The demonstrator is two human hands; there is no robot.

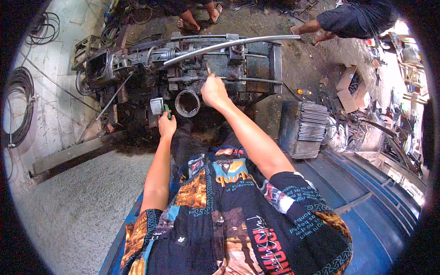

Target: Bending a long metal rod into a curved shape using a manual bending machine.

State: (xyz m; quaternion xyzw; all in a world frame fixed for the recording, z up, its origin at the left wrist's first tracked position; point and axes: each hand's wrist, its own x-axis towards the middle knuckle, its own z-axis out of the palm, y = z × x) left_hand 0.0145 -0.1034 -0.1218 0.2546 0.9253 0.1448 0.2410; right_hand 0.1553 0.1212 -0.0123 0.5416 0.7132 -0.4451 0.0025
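Observation:
My left hand [167,125] is closed on a small green piece [168,112], right beside a pale grey box [157,106] at the near side of a greasy metal machine [220,62]. Whether that piece is fixed to the box I cannot tell. My right hand [214,91] makes a fist round a short slim tool [209,69], whose tip points away over the machine's dark bed; its kind is unclear. Between my hands sits a round, open-mouthed metal container [188,103]. A long bright metal bar [229,44] lies slanting across the machine.
A ribbed motor-like block [305,128] stands at right by blue metal panels [366,206]. Farther right is an open cardboard box [353,89]. Coiled black cable [20,107] lies at far left. Two people stand beyond the machine, legs [188,20] and dark shorts [350,21] showing.

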